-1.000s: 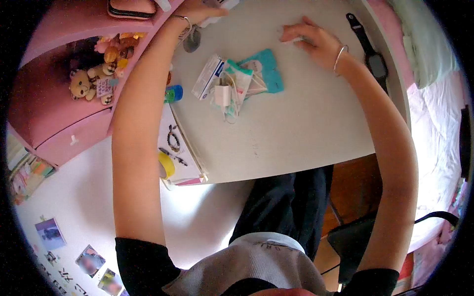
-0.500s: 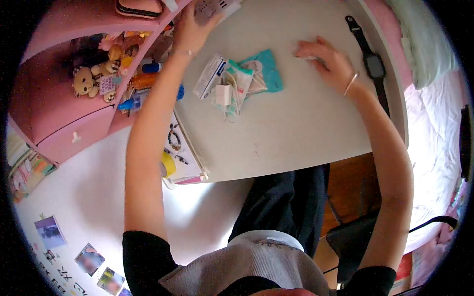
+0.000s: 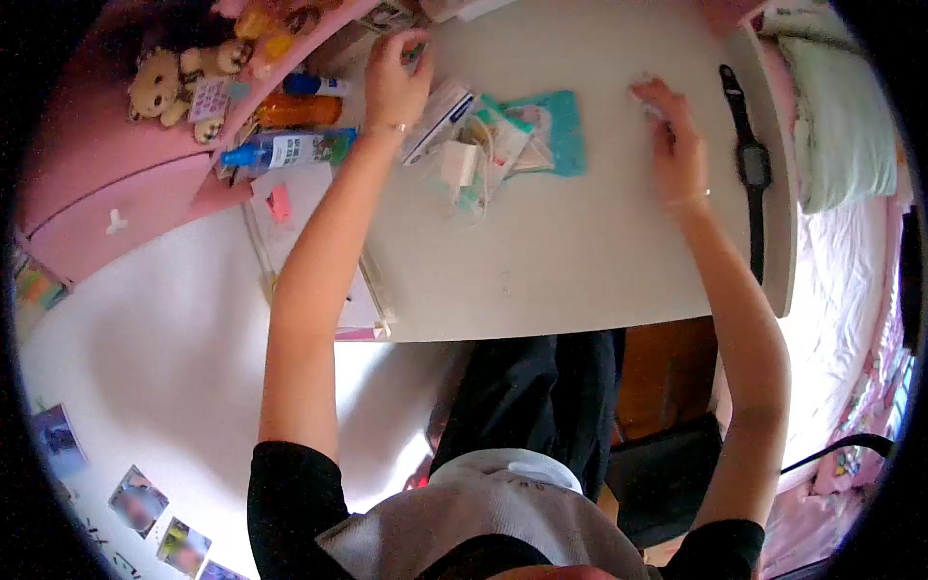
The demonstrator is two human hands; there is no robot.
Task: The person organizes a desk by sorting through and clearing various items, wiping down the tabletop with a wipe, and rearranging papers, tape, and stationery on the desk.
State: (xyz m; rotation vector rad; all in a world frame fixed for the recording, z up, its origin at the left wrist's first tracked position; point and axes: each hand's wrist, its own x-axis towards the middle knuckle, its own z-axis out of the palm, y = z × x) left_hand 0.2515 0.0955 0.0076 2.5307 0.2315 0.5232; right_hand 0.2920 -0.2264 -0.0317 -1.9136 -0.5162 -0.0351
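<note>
My left hand [image 3: 396, 85] is above the back left of the desk, its fingers curled together. Whatever it may hold is too small to make out. Close to it lie a white-and-blue packet [image 3: 437, 118], a white charger plug [image 3: 459, 164] with its cable, and a teal packet [image 3: 561, 130]. On the right side of the desk, my right hand [image 3: 677, 145] has its fingers bent around something whitish and blurred. A black smartwatch [image 3: 754, 166] lies stretched out to the right of that hand.
The grey desk [image 3: 541, 261] has a raised right rim. A blue-capped spray bottle [image 3: 290, 150], an orange bottle [image 3: 295, 111] and a teddy bear [image 3: 159, 85] stand at the left. Papers with a pink clip [image 3: 279, 203] lie by my left forearm. A pillow [image 3: 836, 126] is beyond the rim.
My left hand has let go of the pale translucent box at the back and come nearer to the packets. My right hand has shifted to the right. The view has also moved.
</note>
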